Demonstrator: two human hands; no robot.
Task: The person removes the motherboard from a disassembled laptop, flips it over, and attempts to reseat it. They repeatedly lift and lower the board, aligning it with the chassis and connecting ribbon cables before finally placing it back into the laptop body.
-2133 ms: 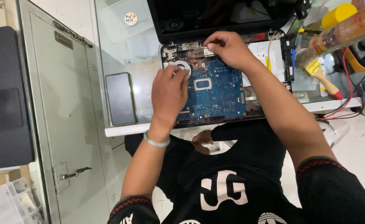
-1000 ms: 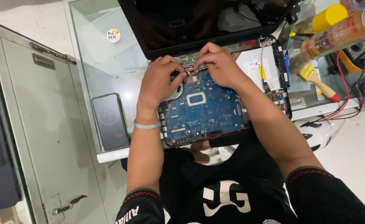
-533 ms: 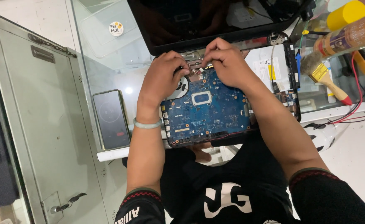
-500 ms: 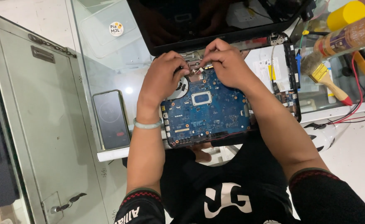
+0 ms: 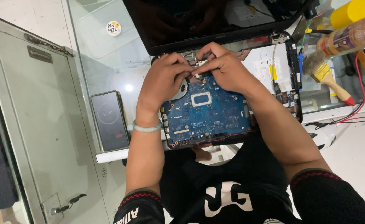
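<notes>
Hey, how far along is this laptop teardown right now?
Done: the laptop base is opened and the blue motherboard lies bare, tilted in the shell. In hand: left hand and right hand pinch at a small part on the board's top edge, under the screen. Left: the board is not yet out; the paintbrush lies unused.

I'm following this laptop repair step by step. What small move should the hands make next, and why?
Probably ease the small part free with a gentle pull. Both the left hand and right hand pinch something small at the top edge of the blue circuit board, just below the laptop screen. What it is cannot be told.
</notes>
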